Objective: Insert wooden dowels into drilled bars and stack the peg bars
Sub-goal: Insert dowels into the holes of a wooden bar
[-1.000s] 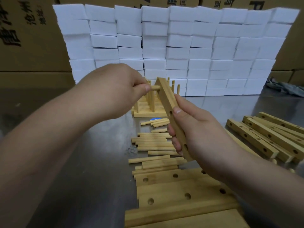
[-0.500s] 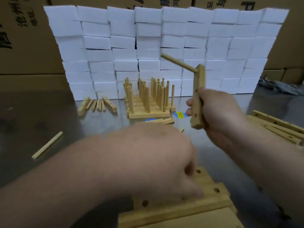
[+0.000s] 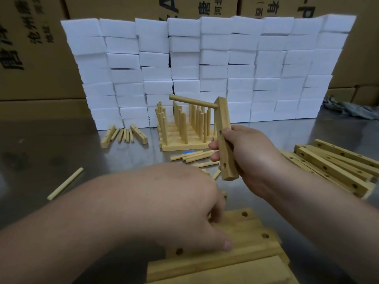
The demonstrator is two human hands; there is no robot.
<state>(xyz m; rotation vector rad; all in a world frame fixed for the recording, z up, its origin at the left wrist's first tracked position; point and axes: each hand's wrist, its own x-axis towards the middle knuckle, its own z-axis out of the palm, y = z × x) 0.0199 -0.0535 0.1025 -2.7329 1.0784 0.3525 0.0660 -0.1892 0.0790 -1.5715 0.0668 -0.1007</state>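
Observation:
My right hand (image 3: 251,157) grips a drilled wooden bar (image 3: 223,121) upright above the metal table. One dowel (image 3: 192,101) sticks out to the left from the bar's top hole; its lower holes are empty. My left hand (image 3: 176,203) reaches down over the loose dowels (image 3: 192,156) in front of me, knuckles up. Its fingers curl downward and hide what lies under them. A stack of finished peg bars (image 3: 185,146) stands behind, pegs pointing up.
Drilled bars lie in a heap at the right (image 3: 332,169) and as a flat group at the near edge (image 3: 252,232). A single dowel (image 3: 65,183) lies at the left. Short pieces (image 3: 123,136) rest by a wall of white blocks (image 3: 205,68). A grey cloth (image 3: 348,109) sits far right.
My left hand left the inserted dowel and dropped to the loose dowels near me. My right hand turned the bar upright and lifted it to the right.

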